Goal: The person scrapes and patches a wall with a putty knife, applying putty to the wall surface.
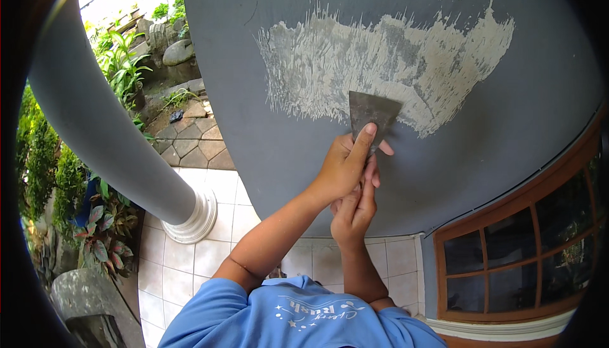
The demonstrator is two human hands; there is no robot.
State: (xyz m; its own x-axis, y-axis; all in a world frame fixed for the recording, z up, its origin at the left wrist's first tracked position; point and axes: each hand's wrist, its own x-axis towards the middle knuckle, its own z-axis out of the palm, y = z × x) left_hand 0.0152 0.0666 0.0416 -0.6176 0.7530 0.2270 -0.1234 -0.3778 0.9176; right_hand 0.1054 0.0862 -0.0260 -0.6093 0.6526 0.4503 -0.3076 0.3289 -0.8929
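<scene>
Up against the grey wall (507, 139), a metal scraper (373, 115) pressed flat, blade edge at the lower rim of the pale scraped patch (380, 63), handle hidden in the grip. Left hand (342, 167) wrapped tight round the scraper's handle, forefinger (363, 142) laid straight along the blade; right hand (354, 212) just below it, closed round the same handle from underneath, touching the left. Left of the wall, well apart, a grey column (95, 120) on a white base (193, 221), white floor tiles (190, 259) beneath; lower right of the wall, a brown-framed window (526, 253).
</scene>
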